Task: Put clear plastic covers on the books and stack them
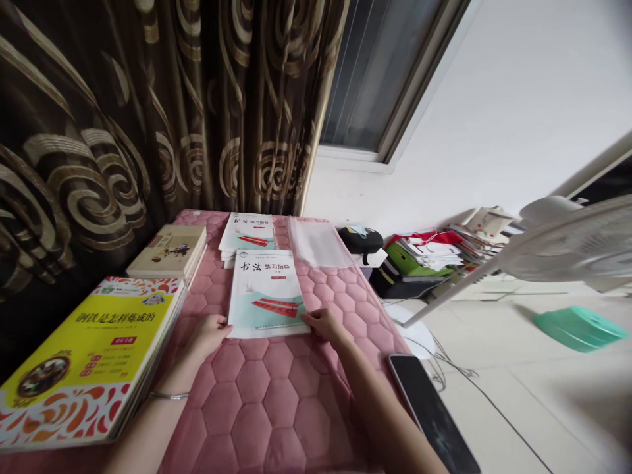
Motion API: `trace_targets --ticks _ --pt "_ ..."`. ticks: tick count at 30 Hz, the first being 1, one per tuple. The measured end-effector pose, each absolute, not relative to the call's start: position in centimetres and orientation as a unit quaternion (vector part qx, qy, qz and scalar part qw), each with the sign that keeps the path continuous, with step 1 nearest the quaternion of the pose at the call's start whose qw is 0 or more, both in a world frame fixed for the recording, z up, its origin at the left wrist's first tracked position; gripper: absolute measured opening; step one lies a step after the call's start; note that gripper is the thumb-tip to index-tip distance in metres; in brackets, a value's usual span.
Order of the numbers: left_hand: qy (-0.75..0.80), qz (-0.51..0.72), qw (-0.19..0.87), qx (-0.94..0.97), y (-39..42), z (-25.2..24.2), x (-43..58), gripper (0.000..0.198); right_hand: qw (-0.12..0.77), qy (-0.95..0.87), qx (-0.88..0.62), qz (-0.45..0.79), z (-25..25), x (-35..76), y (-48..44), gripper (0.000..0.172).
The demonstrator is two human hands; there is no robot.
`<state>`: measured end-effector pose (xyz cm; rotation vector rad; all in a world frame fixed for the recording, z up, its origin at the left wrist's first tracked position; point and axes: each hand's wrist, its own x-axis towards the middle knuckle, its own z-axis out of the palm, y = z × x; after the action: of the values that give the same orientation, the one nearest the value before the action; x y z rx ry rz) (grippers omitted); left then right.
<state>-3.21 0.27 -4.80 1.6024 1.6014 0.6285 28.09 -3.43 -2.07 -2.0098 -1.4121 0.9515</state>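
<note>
Our left hand [210,336] and right hand [326,324], half open, touch the near corners of the calligraphy workbook [264,293], its long axis running straight ahead.

My screen cut off the electric fan [573,240]. The piled papers [434,250] were too small to tell apart.

Both hands out front, palms down — open, not clenched.
The left hand [210,336] and right hand [326,324] sit near each other, fingers angled inward, while the left forearm [158,411] and right forearm [380,408] rise from the bottom of view — wrists gently bent.
</note>
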Motion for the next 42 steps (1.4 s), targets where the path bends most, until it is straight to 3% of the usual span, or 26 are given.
trace_targets --ticks 7,17,37,42 --pt "0.648 0.253 0.365 0.619 0.3 -5.2 -2.9 0.012 0.228 -0.522 -0.734 0.369 -1.6 27.9 -4.2 0.044" --pt "0.675 0.198 0.262 0.661 -1.5 -3.8 -2.0 0.009 0.21 -0.549 -0.771 0.244 -2.2 27.1 -4.9 0.04" --pt "0.691 0.057 0.043 0.719 -3.9 -3.7 -0.4 0.022 0.08 -0.57 -0.809 0.117 -2.1 24.5 -6.2 0.034" --pt "0.679 0.095 0.053 0.726 -3.7 -4.0 -0.8 0.02 0.096 -0.57 -0.809 0.107 -2.7 24.7 -6.3 0.027"
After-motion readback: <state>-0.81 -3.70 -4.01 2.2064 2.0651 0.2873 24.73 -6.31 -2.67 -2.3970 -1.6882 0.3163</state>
